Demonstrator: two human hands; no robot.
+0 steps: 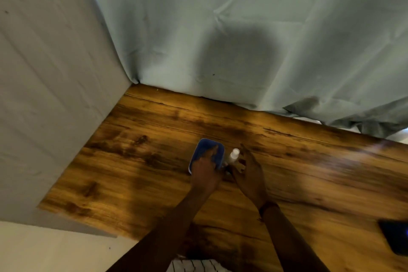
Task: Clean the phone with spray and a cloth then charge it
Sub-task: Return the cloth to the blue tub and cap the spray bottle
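Note:
A blue, rounded rectangular phone (205, 150) with a pale rim lies on the wooden table (154, 161). My left hand (204, 172) rests over its near end, with one finger stretched along its top. No cloth shows under the hand. Just right of the phone stands a small clear spray bottle (233, 157) with a white cap. My right hand (250, 174) is right beside the bottle with its fingers spread around it. Blur hides whether they touch it.
A dark flat device (395, 236) lies at the table's right edge. A pale green curtain (242, 40) hangs along the far edge of the table. A white wall (44, 95) borders the left side. A striped garment (194, 266) shows at the bottom.

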